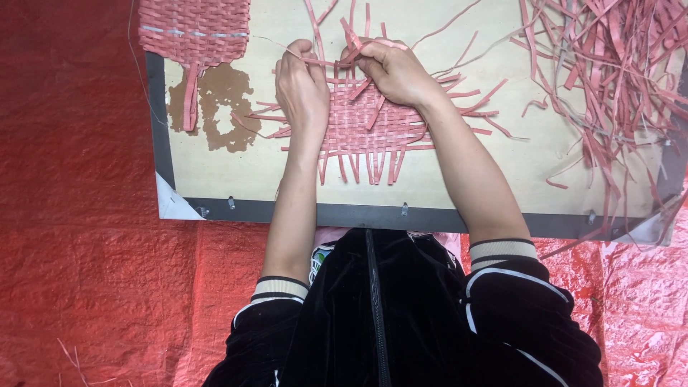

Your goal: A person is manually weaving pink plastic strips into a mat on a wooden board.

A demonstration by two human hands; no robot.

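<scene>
A half-woven mat of pink strips [358, 132] lies on a pale wooden board [236, 175] in front of me, with loose strip ends sticking out on all sides. My left hand [301, 89] rests on the mat's left part and pinches a pink strip at the far edge. At the mat's top edge my right hand [394, 70] grips another pink strip [351, 37], fingers closed on it. Both hands meet near the far edge of the weave.
A finished woven pink piece [195, 32] lies at the board's far left corner. A heap of loose pink strips [609, 64] covers the board's right side. The board has a dark rim [287, 212] and sits on a red tarp [79, 215].
</scene>
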